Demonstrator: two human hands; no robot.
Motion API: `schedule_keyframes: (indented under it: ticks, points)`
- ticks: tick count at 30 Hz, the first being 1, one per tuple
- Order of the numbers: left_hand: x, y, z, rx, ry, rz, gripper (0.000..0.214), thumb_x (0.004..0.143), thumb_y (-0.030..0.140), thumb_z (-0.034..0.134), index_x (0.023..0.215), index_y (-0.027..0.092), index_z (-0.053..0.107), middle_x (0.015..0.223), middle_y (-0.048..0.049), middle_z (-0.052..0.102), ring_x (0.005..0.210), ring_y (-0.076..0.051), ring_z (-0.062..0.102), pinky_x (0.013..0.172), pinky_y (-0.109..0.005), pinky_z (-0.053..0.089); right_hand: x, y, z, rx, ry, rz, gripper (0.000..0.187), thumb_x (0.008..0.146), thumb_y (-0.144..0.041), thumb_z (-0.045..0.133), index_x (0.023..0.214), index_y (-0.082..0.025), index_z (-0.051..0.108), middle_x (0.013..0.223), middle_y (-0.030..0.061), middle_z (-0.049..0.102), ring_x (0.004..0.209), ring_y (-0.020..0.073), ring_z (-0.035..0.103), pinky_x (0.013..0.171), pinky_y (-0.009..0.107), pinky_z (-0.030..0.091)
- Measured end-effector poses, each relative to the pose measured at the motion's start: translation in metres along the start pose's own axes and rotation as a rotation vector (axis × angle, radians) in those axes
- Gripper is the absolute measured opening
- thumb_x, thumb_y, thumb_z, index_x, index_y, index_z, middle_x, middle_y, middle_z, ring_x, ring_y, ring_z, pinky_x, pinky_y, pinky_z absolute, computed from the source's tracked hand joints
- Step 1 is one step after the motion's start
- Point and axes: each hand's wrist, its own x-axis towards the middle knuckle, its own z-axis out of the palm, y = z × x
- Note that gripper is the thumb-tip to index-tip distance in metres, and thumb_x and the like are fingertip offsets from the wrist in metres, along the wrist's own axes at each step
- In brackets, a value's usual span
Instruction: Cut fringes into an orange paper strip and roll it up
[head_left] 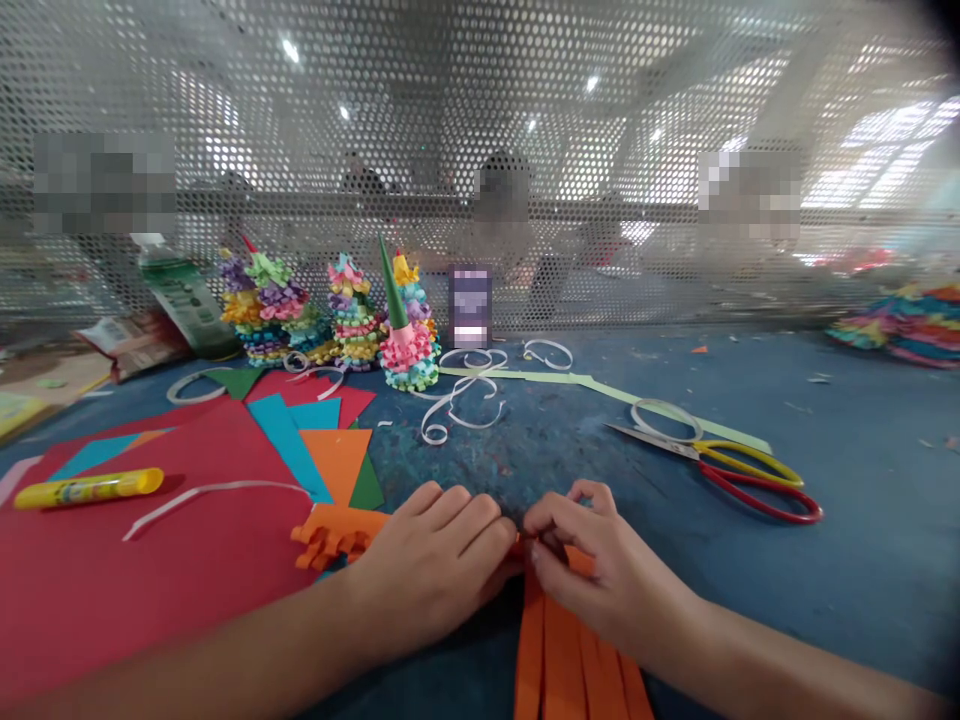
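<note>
An orange paper strip sheet point(577, 660), cut into long strips at its near end, hangs toward me below my right hand point(592, 550). The fingertips of that hand pinch the orange paper near its top edge. My left hand point(442, 550) is closed over the same orange paper, just left of the right hand. Past the left hand, a curled orange fringe point(341, 535) sticks out over the coloured sheets. The paper under the left palm is hidden. Scissors point(720, 460) with one yellow and one red handle lie beyond my right hand, their blades pointing left.
Red paper point(172, 590), blue and green pieces and a yellow glue stick point(90, 488) lie at left. Colourful fringed paper cones point(409, 350) and a green bottle point(184, 300) stand behind. White curled strips point(472, 400) lie mid-table. A perforated metal screen point(600, 240) borders the back; people are beyond.
</note>
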Motion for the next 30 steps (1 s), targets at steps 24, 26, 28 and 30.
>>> schedule_keyframes:
  ticks: [24,26,28,30]
  points:
    - [-0.002,-0.001,-0.003,0.033,0.03,0.084,0.015,0.094,0.017,0.044,0.1,0.016,0.058,0.102,-0.0031,0.06,0.092,-0.019,0.05,0.082,-0.035,0.033,-0.001,-0.0028,-0.0025,-0.071,-0.089,0.043,0.015,0.079,-0.009,0.045,0.068,-0.02,0.044,0.061,-0.0026,0.052,0.069,0.0164,0.043,0.071,0.031,0.033]
    - [-0.0021,-0.0011,-0.005,0.042,0.015,0.11,0.018,0.095,0.016,0.041,0.101,0.017,0.058,0.101,-0.0032,0.061,0.091,-0.019,0.05,0.08,-0.035,0.033,-0.0004,-0.0027,-0.003,-0.075,-0.097,0.01,0.016,0.081,-0.01,0.043,0.07,-0.02,0.043,0.061,-0.0036,0.052,0.065,0.0147,0.042,0.074,0.032,0.032]
    - [-0.0016,-0.0011,-0.0066,0.06,0.011,0.121,0.02,0.095,0.016,0.04,0.1,0.017,0.059,0.1,-0.0035,0.061,0.091,-0.02,0.05,0.079,-0.035,0.034,-0.0002,-0.0025,-0.0032,-0.094,-0.094,-0.043,0.015,0.083,-0.009,0.042,0.072,-0.019,0.043,0.062,-0.0051,0.051,0.058,0.0116,0.04,0.078,0.035,0.031]
    - [-0.0009,-0.0007,-0.0077,0.08,0.019,0.126,0.021,0.096,0.017,0.039,0.102,0.016,0.059,0.1,-0.0037,0.061,0.091,-0.02,0.05,0.078,-0.035,0.034,-0.0001,-0.0019,-0.0034,-0.12,-0.09,-0.088,0.012,0.081,-0.009,0.043,0.073,-0.019,0.044,0.062,-0.0058,0.05,0.055,0.0097,0.039,0.079,0.036,0.03]
